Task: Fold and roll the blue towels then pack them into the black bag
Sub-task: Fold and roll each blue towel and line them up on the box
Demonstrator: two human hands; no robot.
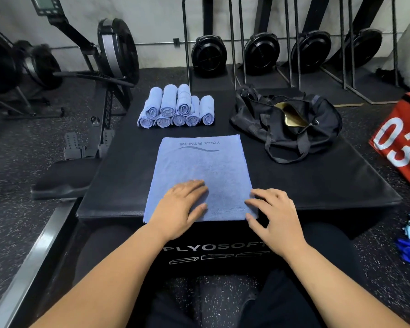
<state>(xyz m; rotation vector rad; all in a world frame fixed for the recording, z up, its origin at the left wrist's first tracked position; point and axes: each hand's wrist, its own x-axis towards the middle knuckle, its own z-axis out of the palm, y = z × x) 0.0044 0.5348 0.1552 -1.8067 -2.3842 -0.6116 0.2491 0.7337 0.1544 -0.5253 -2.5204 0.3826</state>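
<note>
Box top (317, 181); towel (199, 166) lies under left hand (182, 207).

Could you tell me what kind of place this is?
Most likely a gym: rowing machines stand along the wall, the towel lies on a padded box marked PLYOSOFT, and the floor is speckled rubber.

Pressing the left hand (180, 207) flat on the near end of a folded blue towel (199, 166); touching its near right corner with the right hand (272, 214). Farther along the black box (317, 185): stacked rolled towels (175, 107), unzipped black bag (289, 124).
</note>
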